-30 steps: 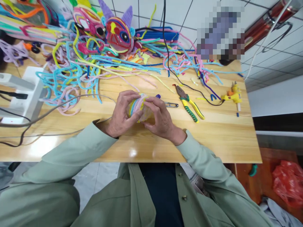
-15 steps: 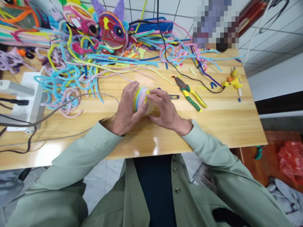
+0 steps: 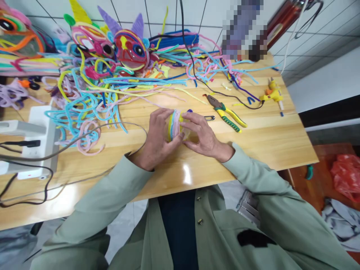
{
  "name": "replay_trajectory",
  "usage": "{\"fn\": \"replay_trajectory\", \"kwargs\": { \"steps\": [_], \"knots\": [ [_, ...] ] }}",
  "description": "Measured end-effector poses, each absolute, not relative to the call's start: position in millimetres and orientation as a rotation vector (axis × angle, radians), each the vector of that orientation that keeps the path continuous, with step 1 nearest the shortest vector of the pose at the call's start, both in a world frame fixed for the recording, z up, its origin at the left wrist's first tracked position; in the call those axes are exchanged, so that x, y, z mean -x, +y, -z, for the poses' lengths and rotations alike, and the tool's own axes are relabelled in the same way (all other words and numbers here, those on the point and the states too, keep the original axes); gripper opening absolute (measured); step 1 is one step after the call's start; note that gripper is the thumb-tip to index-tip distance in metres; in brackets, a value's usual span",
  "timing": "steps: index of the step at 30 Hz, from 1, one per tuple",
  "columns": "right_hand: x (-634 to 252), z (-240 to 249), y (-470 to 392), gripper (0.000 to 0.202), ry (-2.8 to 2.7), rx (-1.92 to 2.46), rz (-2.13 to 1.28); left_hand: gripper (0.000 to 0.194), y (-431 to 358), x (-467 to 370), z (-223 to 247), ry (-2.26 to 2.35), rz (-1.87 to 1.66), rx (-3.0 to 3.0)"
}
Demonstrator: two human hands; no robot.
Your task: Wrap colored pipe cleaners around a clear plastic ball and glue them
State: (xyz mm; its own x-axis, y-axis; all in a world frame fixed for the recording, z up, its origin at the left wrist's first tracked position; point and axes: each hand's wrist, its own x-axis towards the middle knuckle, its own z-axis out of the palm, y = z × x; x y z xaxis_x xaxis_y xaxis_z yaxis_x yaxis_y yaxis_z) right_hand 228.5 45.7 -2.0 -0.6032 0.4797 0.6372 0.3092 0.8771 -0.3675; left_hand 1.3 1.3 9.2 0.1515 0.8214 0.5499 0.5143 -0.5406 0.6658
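Between my hands, just above or on the wooden table, is a rounded, clear-looking piece wrapped in pipe cleaners (image 3: 176, 124), with yellow, light blue and pale pink bands. My left hand (image 3: 160, 137) closes on its left side, thumb across the near face. My right hand (image 3: 201, 133) grips the right end with bent fingers and thumb. Much of the piece is hidden by the fingers. Beyond my right fingers lie a small dark blue bit (image 3: 189, 111) and a dark metal clip-like item (image 3: 209, 118). Pliers with yellow-green handles (image 3: 227, 113) rest to the right.
Loose pipe cleaners (image 3: 84, 101) heap along the back and left. Several decorated masks (image 3: 131, 48) stand against the tiled wall. A yellow glue gun (image 3: 272, 95) with a black cord lies at right. A white power strip (image 3: 39, 146) with cables sits left.
The camera view has tilted and shifted slightly, so the table appears turned. Both hands keep their hold on the wrapped piece, with little change in the fingers.
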Motion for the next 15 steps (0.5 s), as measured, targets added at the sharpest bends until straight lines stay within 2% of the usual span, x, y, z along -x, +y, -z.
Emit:
{"fn": "replay_trajectory", "kwargs": {
  "steps": [9,15],
  "knots": [
    [-226.4,8.0,45.5,0.061,-2.3,0.581,-0.34,0.054,1.0,-2.4,1.7,1.268,-1.353,-1.831],
    [-224.6,3.0,45.4,0.086,-2.218,0.526,-0.337,0.062,3.8,-4.8,4.2,1.354,-1.426,-1.996]
  ]
}}
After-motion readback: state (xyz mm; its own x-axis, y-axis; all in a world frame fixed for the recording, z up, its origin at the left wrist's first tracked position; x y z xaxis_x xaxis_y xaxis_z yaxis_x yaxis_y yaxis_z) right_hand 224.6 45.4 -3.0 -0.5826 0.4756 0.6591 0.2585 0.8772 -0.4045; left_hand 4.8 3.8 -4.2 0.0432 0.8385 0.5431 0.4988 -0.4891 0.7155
